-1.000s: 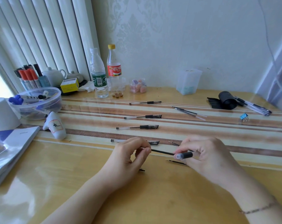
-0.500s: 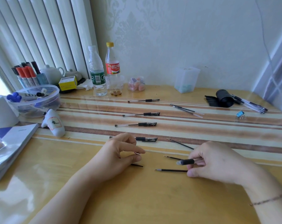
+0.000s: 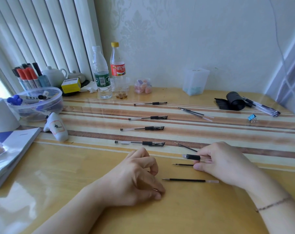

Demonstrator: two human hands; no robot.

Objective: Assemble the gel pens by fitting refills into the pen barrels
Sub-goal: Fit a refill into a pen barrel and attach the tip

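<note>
A pen barrel (image 3: 192,157) with a black grip is held in the fingers of the right hand (image 3: 222,163), just above the counter (image 3: 185,215). The left hand (image 3: 134,178) is rested on the counter with its fingers curled; whether something small is pinched there cannot be told. One refill (image 3: 189,180) is laid between the hands, another (image 3: 183,164) just beside the right thumb. Four assembled pens (image 3: 142,128) are lined up further back.
</note>
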